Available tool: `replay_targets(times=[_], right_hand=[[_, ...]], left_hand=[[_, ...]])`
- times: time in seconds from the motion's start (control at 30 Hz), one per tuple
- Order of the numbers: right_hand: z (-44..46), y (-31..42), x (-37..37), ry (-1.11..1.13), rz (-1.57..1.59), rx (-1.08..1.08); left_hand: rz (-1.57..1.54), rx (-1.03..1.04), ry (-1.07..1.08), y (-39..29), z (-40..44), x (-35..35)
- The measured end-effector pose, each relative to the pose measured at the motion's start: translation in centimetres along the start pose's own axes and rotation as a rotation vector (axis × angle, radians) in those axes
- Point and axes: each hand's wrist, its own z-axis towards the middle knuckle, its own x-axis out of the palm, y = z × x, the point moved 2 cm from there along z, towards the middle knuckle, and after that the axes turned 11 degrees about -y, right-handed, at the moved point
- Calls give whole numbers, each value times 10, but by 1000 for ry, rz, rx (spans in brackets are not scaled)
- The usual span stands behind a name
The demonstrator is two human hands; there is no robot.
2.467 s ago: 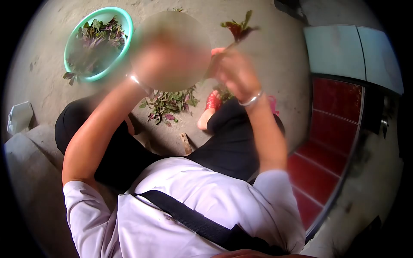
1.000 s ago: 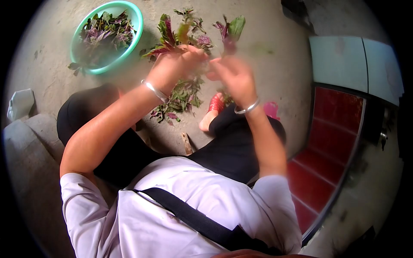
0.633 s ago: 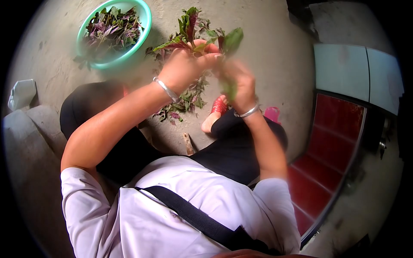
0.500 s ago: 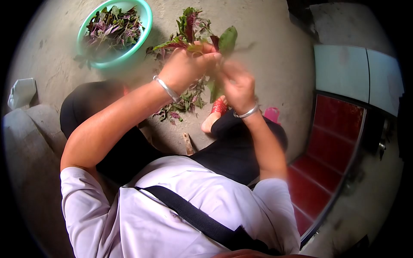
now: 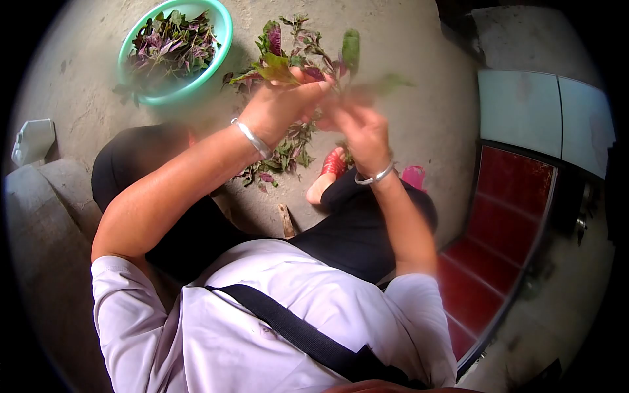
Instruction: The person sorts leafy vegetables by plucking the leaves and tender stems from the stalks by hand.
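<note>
My left hand [image 5: 278, 108] is closed around purple-green leaves [image 5: 275, 65], which stick up past its fingers. Close beside it, my right hand [image 5: 362, 131] is closed at the fingertips on a leafy stem [image 5: 350, 52]; the fingertips are blurred, and a smeared green leaf juts out to the right. Below the hands, loose leaves [image 5: 288, 154] lie in a heap on the floor. More leafy stems [image 5: 308, 42] are on the floor beyond my left hand. A silver bangle is on each wrist.
A mint-green basin [image 5: 226, 33] of purple-green leaves stands at the upper left. My foot in a red sandal [image 5: 334, 162] is by the heap. At the far left is a pale plastic container [image 5: 34, 141]. Red tiles [image 5: 511, 180] and pale panels [image 5: 521, 105] line the right.
The hands came together from their earlier spacing, and the leaves at my right hand shifted from hanging below it to above and right. The basin sits farther right in view than at first.
</note>
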Motion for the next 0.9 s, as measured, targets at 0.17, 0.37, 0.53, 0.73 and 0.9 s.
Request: replay_targets(times=[0.17, 0.37, 0.53, 0.73, 0.9], right_hand=[[-1, 9, 0, 37, 28, 57], [0, -3, -6, -56, 44, -21], [-1, 5, -7, -106, 3, -103], [4, 7, -14, -143, 212, 38], [11, 9, -23, -131, 466, 230]], left_hand=[[335, 308, 55, 4, -3, -3], [49, 113, -16, 4, -2, 0], [-323, -27, -89, -11, 2, -4], [-182, -27, -337, -3, 11, -20], [83, -175, -259, 13, 11, -21]])
